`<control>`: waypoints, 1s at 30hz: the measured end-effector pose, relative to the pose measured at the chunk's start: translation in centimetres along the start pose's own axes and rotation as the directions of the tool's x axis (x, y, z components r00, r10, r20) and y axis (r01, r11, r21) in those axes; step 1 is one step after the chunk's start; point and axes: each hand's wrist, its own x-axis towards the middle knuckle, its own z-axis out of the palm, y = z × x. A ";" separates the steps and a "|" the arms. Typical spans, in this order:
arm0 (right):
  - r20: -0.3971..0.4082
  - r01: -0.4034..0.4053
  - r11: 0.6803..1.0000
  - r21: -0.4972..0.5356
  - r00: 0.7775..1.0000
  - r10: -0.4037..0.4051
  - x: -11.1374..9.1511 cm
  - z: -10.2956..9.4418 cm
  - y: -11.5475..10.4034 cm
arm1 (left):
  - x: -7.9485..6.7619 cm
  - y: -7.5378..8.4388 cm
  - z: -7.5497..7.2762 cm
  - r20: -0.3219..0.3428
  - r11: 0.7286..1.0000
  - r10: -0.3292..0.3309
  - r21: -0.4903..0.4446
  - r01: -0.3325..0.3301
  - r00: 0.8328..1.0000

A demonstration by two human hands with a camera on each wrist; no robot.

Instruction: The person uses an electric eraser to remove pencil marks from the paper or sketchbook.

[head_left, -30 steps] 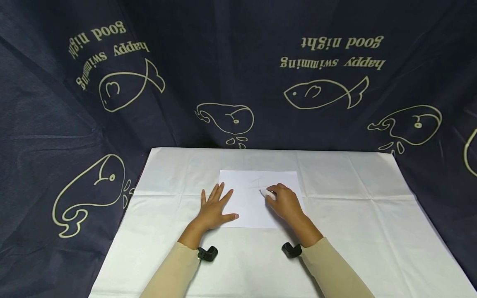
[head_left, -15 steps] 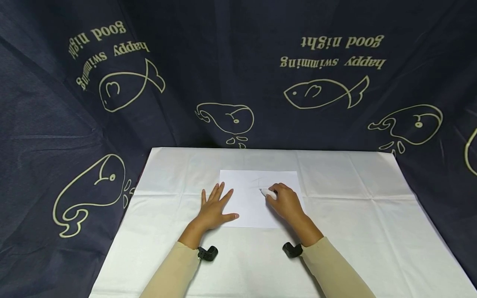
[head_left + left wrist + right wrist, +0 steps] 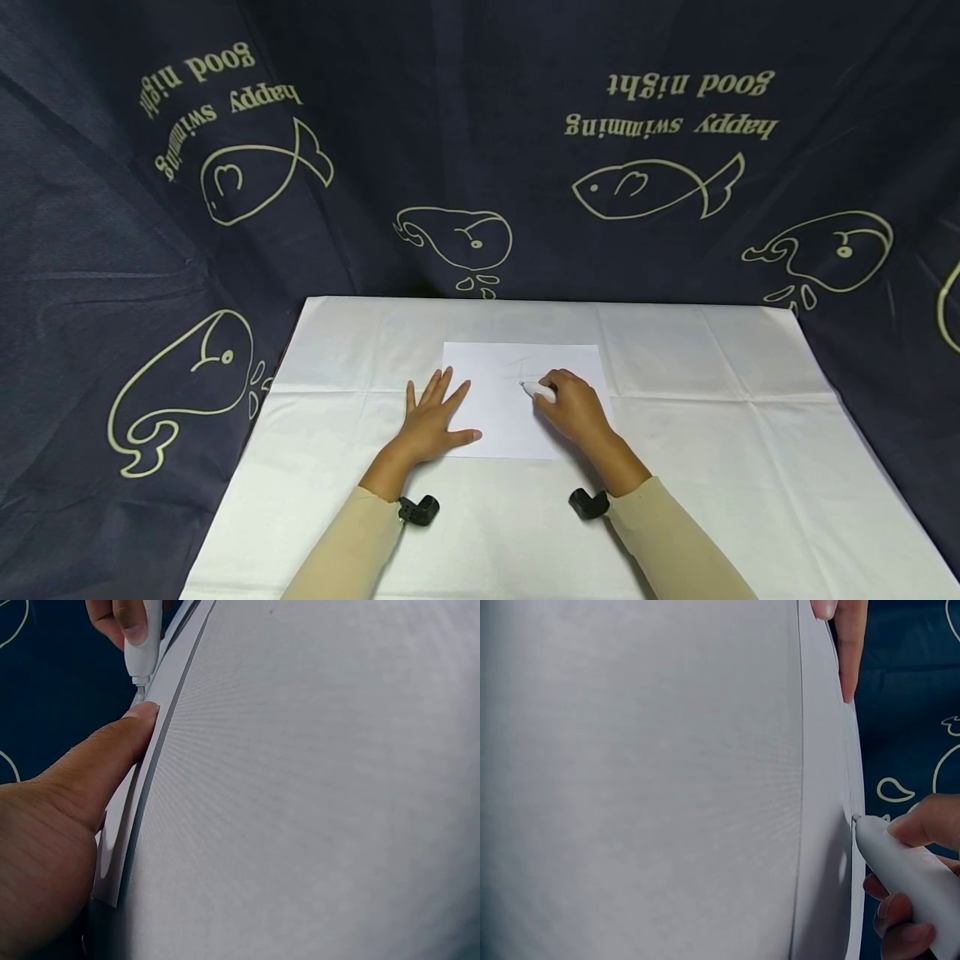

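Observation:
A white sheet of paper [image 3: 495,417] lies on the cloth-covered table, with a few faint thin lines near its upper middle. My left hand [image 3: 426,429] rests spread on the sheet's left side, thumb pointing right along the lower part. In my right hand [image 3: 576,408] is a thick white pen-shaped tool [image 3: 907,874], pinched between thumb and fingers. Its thin metal tip is right at the paper, just below the faint lines. From the left wrist, the white pen-shaped tool [image 3: 142,652] appears beyond my left thumb [image 3: 112,761], tip downward.
A creased white tablecloth [image 3: 697,467] covers the table. Behind and to the left hangs a dark blue curtain [image 3: 360,100] printed with fish, whales and upside-down words. Black wrist cameras [image 3: 418,510] sit on both wrists below beige sleeves.
The tip of the pen-shaped tool shifts slightly right, then back left and down, in my right hand. My left hand stays in place on the sheet.

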 end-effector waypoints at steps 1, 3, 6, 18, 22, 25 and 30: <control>-0.003 0.000 1.000 -0.002 1.000 0.000 0.0 0.0 0.0 | 0.0 0.0 0.0 0.001 1.000 -0.001 0.000 0.001 1.000; -0.012 0.000 1.000 -0.004 1.000 0.000 0.0 0.0 0.1 | 0.1 0.0 0.1 0.005 1.000 -0.002 0.003 0.002 1.000; -0.015 -0.005 1.000 -0.005 1.000 0.005 0.1 0.0 0.2 | 0.1 -0.1 0.2 0.001 1.000 0.001 -0.003 -0.001 1.000; 0.012 -0.067 0.993 0.100 0.998 0.066 0.3 -0.2 0.9 | 0.0 0.1 -0.1 0.011 1.000 -0.005 0.008 0.005 1.000; 0.016 -0.057 0.990 0.127 0.998 0.056 0.4 -0.2 1.2 | 0.0 0.1 -0.1 0.007 1.000 -0.001 0.010 0.001 1.000; 0.019 -0.049 0.990 0.131 0.999 0.047 0.5 -0.2 1.3 | 0.0 0.0 0.0 0.005 1.000 -0.001 0.012 0.001 1.000; 0.024 -0.048 0.990 0.136 0.999 0.045 0.6 -0.1 1.5 | 0.0 -0.1 0.1 0.004 1.000 -0.003 0.014 0.003 1.000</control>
